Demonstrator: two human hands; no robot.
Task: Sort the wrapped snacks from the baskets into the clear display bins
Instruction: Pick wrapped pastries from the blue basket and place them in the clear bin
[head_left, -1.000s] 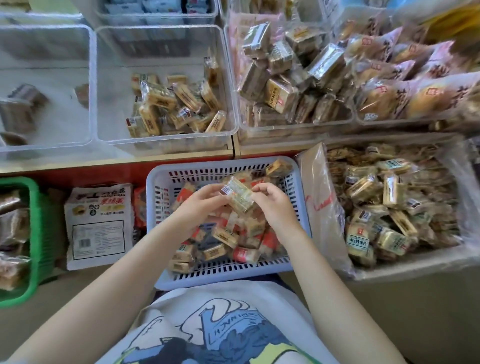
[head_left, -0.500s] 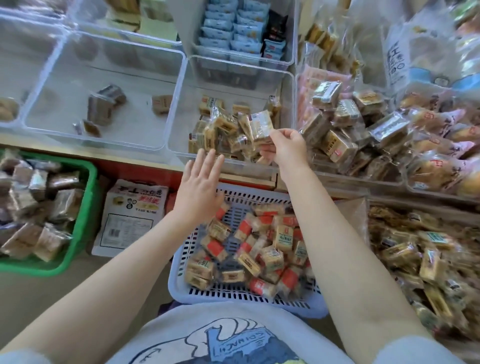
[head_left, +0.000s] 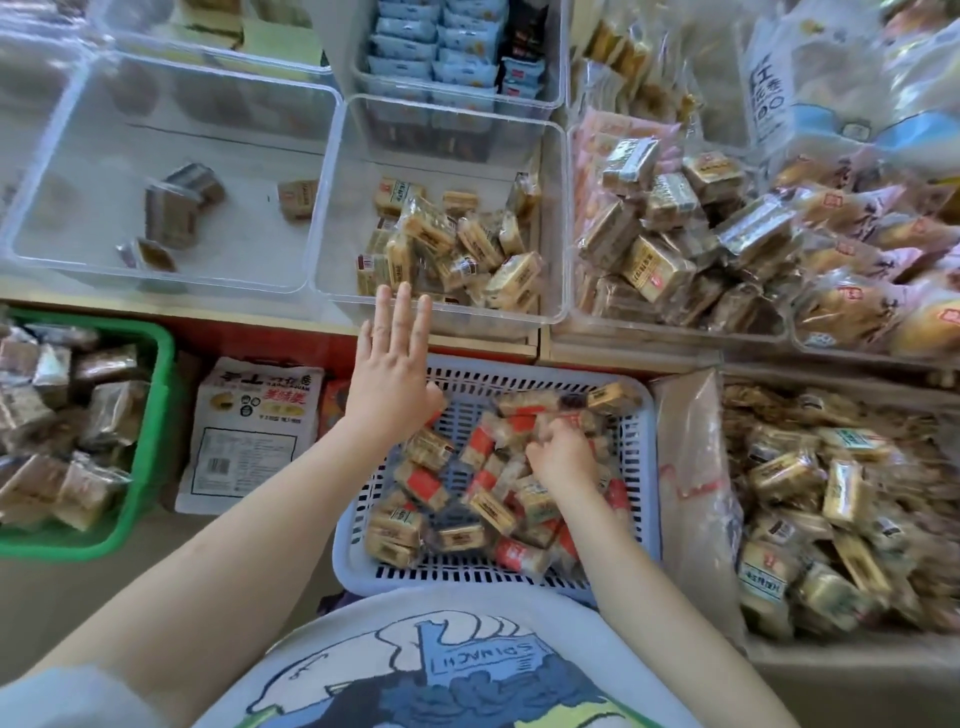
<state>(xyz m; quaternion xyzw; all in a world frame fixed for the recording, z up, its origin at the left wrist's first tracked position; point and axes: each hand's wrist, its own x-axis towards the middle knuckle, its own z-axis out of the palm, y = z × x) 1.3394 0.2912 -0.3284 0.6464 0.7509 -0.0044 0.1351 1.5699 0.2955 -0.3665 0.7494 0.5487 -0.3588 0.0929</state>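
Risk: we see right hand fingers curled into basket snacks, grip unclear; left hand fingers straight, together; may grab wrong kind.

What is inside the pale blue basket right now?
The blue basket holds wrapped snacks, some with red labels. The right hand digs among them, hiding whatever it grasps.

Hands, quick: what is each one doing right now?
Left hand: open, straight fingers, holding nothing.
Right hand: down among the wrapped snacks in the lavender basket; grip cannot be told.
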